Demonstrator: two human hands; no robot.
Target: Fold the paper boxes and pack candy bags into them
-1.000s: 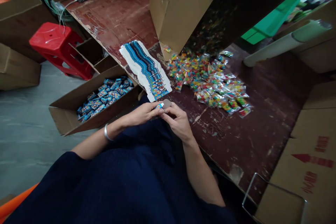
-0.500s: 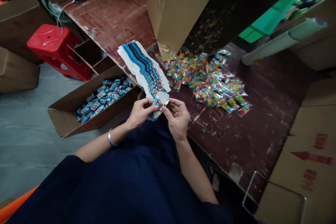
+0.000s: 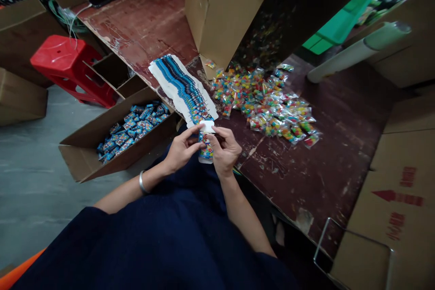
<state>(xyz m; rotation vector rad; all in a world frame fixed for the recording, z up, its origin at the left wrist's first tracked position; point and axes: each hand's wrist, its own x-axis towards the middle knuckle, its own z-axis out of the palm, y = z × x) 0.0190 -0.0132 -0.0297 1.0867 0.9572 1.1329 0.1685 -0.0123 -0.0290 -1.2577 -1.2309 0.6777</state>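
Note:
Between my hands is a small blue printed candy box [image 3: 205, 154] with white flaps at its top and bottom ends. My left hand [image 3: 181, 148] pinches its left side with thumb and forefinger. On the right side, my right hand [image 3: 224, 149] grips it, thumb on the front and forefinger by the top flap. Just beyond my hands, a fanned row of flat blue-and-white box blanks [image 3: 181, 88] lies on the table. Clear packets of colourful candy [image 3: 265, 104] are heaped to the right of the blanks.
A cardboard carton [image 3: 81, 156] at the left holds many blue candy boxes [image 3: 131, 129]. Behind it stands a red plastic stool [image 3: 64, 61]. A tall carton [image 3: 234, 4] rises from the dark red table [image 3: 292, 181]. A metal wire frame [image 3: 353, 240] is at the lower right.
The candy box has turned from slanted to upright between my hands, and its printed front shows more. Both hands have shifted slightly lower around it.

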